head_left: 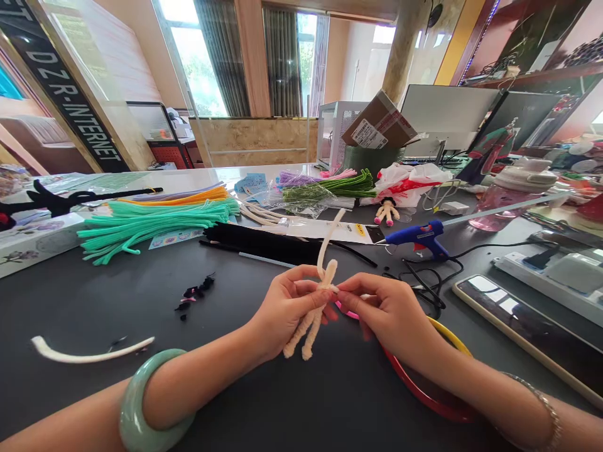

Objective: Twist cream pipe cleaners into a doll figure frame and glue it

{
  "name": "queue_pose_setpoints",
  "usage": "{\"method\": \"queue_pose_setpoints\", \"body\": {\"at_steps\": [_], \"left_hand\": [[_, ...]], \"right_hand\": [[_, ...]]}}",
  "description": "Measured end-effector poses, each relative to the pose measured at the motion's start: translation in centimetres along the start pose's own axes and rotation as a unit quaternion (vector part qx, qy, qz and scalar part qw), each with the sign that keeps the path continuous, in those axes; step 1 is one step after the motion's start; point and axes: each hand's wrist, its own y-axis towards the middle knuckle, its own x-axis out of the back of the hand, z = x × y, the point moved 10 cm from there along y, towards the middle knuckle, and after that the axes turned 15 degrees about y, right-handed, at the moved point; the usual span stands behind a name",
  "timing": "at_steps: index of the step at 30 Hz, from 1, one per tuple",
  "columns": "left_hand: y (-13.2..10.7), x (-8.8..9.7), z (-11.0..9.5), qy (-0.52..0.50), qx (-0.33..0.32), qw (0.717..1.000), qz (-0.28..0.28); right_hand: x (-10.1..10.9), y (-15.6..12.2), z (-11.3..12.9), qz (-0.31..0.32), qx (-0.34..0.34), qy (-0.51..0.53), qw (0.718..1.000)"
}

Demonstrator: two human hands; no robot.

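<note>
My left hand (294, 301) pinches a cream pipe-cleaner figure (311, 329) by its middle. Two fuzzy twisted legs hang below the fingers, while a looped top and a long loose cream strand (330, 242) rise above them. From the right side, my right hand (389, 307) closes thumb and fingertips on a short cream end at the figure's middle. Fingers partly hide that spot. Beneath my right hand and forearm lies a curved red and yellow object (419, 392), partly covered, its kind unclear.
Bundled turquoise pipe cleaners (160, 223), black ones (264, 243) and green ones (348, 186) lie behind my hands. A blue glue gun (419, 238), a phone (532, 333) and a pink bottle (511, 191) are at right. One cream pipe-cleaner piece (89, 356) rests at left; a small doll (387, 211) sits farther back.
</note>
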Motion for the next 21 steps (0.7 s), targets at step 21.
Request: {"method": "queue_pose_setpoints", "body": {"at_steps": [21], "left_hand": [[0.5,3.3,-0.8,0.072,-0.038,0.99,-0.118]], "right_hand": [[3.9,2.3,-1.3,-0.022,-0.065,-0.134,0.989]]}}
